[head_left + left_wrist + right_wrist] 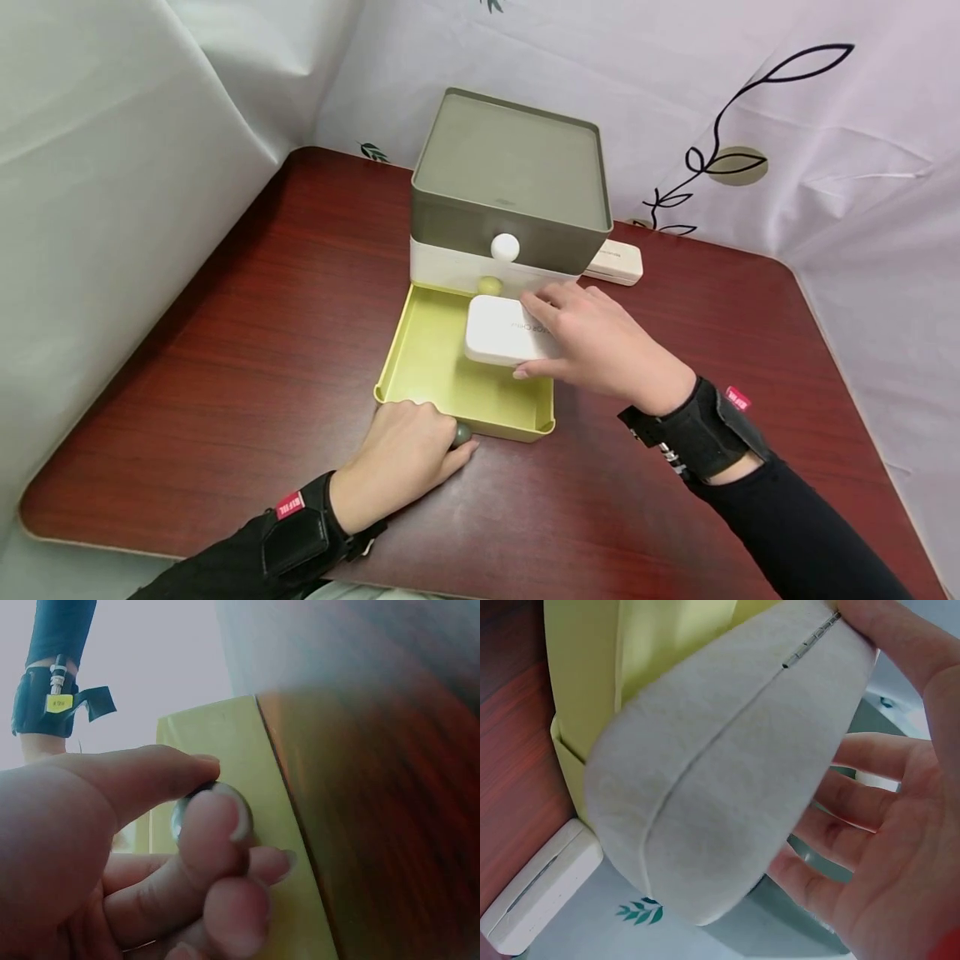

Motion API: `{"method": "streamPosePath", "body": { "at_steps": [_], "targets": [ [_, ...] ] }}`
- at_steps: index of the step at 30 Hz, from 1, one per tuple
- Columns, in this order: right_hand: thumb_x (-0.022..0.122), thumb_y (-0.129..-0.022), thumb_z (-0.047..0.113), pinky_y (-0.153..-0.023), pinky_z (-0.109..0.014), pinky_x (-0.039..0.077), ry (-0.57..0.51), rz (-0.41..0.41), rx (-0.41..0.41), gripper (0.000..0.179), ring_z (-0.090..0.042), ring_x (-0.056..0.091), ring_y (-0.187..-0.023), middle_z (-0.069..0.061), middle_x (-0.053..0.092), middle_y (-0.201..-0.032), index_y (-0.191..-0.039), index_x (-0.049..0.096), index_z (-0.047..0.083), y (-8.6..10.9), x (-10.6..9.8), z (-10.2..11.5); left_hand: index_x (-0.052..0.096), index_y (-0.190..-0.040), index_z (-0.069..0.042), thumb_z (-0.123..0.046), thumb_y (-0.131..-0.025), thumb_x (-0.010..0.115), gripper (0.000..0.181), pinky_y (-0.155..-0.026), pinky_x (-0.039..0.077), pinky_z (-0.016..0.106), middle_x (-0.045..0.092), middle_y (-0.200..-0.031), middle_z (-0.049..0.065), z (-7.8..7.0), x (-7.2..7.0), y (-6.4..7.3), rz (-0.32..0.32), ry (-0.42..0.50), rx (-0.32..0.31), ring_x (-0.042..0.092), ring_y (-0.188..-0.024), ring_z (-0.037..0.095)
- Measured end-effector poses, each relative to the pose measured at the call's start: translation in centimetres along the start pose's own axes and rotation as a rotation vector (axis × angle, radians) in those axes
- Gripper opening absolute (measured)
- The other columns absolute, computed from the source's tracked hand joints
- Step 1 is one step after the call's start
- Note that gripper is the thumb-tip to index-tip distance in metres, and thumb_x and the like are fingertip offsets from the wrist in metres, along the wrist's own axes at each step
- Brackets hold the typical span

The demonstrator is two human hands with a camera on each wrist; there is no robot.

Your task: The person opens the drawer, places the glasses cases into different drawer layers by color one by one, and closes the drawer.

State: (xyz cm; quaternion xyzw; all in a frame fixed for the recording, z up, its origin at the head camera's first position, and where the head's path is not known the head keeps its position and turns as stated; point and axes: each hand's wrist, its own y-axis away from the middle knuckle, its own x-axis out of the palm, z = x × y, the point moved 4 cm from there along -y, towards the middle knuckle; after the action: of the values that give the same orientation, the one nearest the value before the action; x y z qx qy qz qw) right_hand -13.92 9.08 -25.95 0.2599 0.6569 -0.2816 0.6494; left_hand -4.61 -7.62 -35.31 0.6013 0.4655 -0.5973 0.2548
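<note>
In the head view my right hand (588, 337) holds a white hinged glasses case (498, 331) by its right end, over the pulled-out yellow-green drawer (435, 358). Thumb and fingers grip opposite sides of the case; its hinge line shows in the right wrist view, with the lid closed. My left hand (408, 446) is at the drawer's front. Up close in the left wrist view, its thumb and fingers pinch the dark round knob (180, 821) on the drawer front. Nothing shows lying on the visible part of the drawer's floor.
Above the drawer stands the rest of the stacked drawer box: a white tier (442, 265) and a grey-green top tier (517, 158) with a white knob (505, 247). A second, narrower white case (618, 262) lies on the wooden table (247, 333) at its right side. Pale cloth hangs behind.
</note>
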Motion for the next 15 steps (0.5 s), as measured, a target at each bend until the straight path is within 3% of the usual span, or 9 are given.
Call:
{"method": "streamPosePath", "body": {
  "at_steps": [10,15],
  "targets": [
    [0.083,-0.065,0.053,-0.088,-0.041,0.049,0.040,0.016,-0.037,0.076,-0.026,0.060,-0.106,-0.009,0.063,-0.112,-0.121,0.060,0.007,-1.5,0.8,1.4,0.041,-0.044,-0.023,-0.047,-0.079,0.071,0.052,-0.035,0.024,0.030,0.040,-0.043,-0.009,0.0,0.1,0.1,-0.001,-0.004,0.004,0.042,-0.039,0.013],
    [0.083,-0.064,0.053,-0.084,-0.040,0.050,0.084,0.018,-0.051,0.070,-0.023,0.062,-0.101,-0.006,0.064,-0.106,-0.112,0.062,0.007,-2.1,1.0,2.0,0.036,-0.044,-0.025,-0.047,-0.079,0.071,0.054,-0.035,0.023,0.029,0.036,-0.043,-0.011,0.1,0.1,0.1,0.002,0.002,0.010,0.039,-0.038,0.012]
  ]
}}
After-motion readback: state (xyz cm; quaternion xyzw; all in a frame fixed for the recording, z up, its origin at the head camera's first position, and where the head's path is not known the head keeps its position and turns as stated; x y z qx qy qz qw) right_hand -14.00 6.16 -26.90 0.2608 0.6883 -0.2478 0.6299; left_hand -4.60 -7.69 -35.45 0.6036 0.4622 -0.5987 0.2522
